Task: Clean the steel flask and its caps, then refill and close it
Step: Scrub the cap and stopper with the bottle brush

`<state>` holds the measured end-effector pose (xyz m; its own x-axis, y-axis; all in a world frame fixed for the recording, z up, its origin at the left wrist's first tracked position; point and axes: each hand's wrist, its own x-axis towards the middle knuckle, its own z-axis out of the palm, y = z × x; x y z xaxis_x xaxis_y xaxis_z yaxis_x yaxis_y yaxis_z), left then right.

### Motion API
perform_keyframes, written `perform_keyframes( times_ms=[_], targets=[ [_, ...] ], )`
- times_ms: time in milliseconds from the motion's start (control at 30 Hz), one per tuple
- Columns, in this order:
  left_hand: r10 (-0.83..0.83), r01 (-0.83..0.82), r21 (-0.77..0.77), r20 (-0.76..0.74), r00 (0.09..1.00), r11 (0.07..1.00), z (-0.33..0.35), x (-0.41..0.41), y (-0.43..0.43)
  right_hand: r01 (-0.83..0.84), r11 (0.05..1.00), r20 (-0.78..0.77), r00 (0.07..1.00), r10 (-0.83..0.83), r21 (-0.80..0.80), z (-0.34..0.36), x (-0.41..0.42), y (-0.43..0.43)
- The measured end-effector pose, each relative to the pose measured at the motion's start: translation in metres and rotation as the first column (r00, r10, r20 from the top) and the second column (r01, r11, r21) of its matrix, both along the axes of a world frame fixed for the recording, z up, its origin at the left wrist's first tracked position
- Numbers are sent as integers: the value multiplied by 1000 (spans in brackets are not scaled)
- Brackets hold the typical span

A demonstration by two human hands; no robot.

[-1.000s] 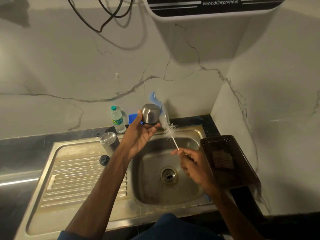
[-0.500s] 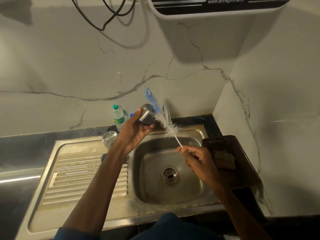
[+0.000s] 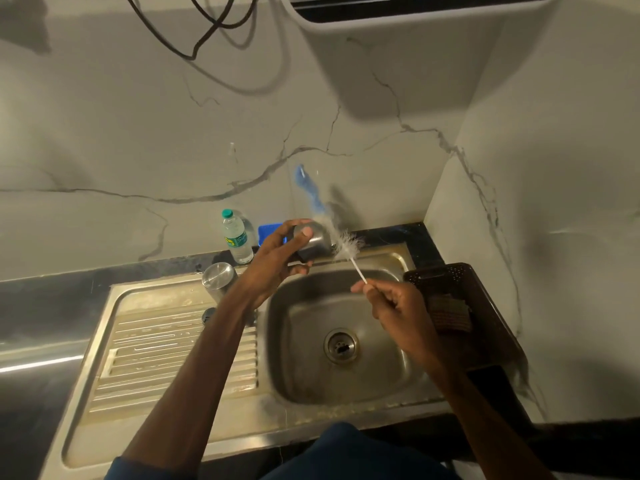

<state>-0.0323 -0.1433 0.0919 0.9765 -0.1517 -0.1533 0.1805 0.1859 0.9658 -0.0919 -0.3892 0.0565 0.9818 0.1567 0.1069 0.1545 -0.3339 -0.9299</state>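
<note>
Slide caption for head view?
Left hand holds steel cap at sink; right hand pinches bottle brush handle, bristles beside cap.

We record dim, yellowish light from above. The wall unit [image 3: 415, 19] casts a broad shadow below it. A glare streak lies on the counter [image 3: 38, 341]. Brush [image 3: 348, 245] and cap [image 3: 317, 241] are motion-blurred; straight lines bow near the edges.

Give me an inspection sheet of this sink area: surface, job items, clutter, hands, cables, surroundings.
Surface: steel sink with ribbed drainboard, dark counter.
Job's things: steel cap over the basin; brush beside it; steel flask and small black cap on the drainboard.
Clutter: plastic water bottle and blue object behind the sink; brown basket with a scrub pad.
Hands: left hand grips the steel cap; right hand pinches the brush handle.
Cables: black cables hang on the wall.
Surroundings: marbled wall, white appliance overhead.
</note>
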Motion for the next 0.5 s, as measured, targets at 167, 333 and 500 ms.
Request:
perform_keyframes(
  times_ms=[167,333,500],
  targets=[
    [144,-142,-54,32,989,988,5,1,-12,-15,1000,63,998,15,3,2,4,-1],
    [219,-219,-6,15,976,976,0,5,-2,-39,999,-8,999,39,11,-8,-6,-5],
    [114,-117,31,74,991,993,-1,-1,-13,6,1000,83,997,-7,11,11,8,5]
  ],
)
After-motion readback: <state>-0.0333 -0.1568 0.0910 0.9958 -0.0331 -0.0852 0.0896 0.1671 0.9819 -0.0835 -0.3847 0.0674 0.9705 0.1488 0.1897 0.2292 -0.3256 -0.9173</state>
